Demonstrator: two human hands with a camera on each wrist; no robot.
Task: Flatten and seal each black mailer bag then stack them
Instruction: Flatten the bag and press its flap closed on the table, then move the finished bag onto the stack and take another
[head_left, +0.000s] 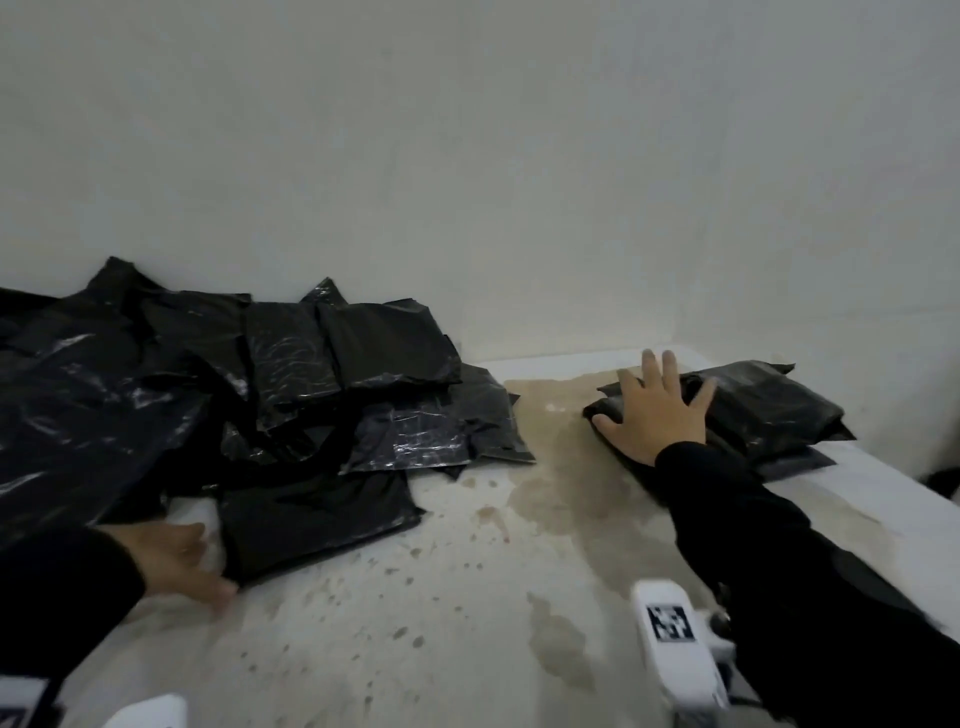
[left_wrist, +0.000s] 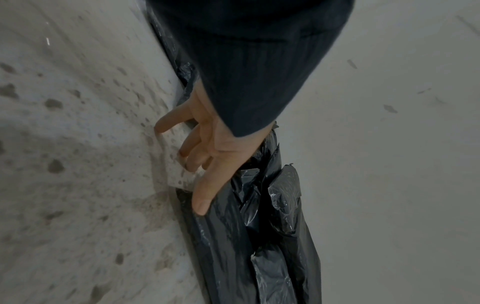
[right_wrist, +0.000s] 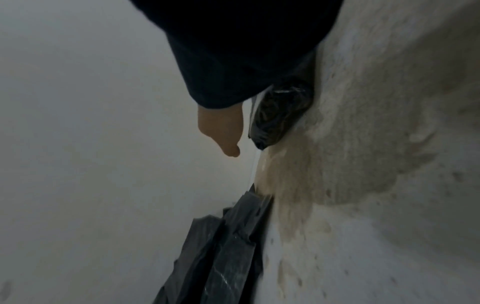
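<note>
A loose pile of crumpled black mailer bags (head_left: 218, 384) covers the left of the stained white table (head_left: 467, 597). At its front lies one flatter bag (head_left: 322, 519). My left hand (head_left: 182, 556) reaches to that bag's left edge. In the left wrist view the thumb (left_wrist: 203, 197) lies on the bag's edge (left_wrist: 223, 236) while the loosely bent fingers (left_wrist: 187, 152) touch the table. At the right, a small stack of flattened bags (head_left: 769, 410) sits near the wall. My right hand (head_left: 654, 410) rests flat on top of it with fingers spread. The right wrist view shows only the thumb side of the hand (right_wrist: 223, 131) beside the stack's end (right_wrist: 275, 115).
A pale wall (head_left: 519, 182) runs right behind the table. The table's right edge (head_left: 893, 499) falls away just past the stack. Brown stains mark the surface between pile and stack. White wrist-camera mounts (head_left: 675, 644) show at the bottom.
</note>
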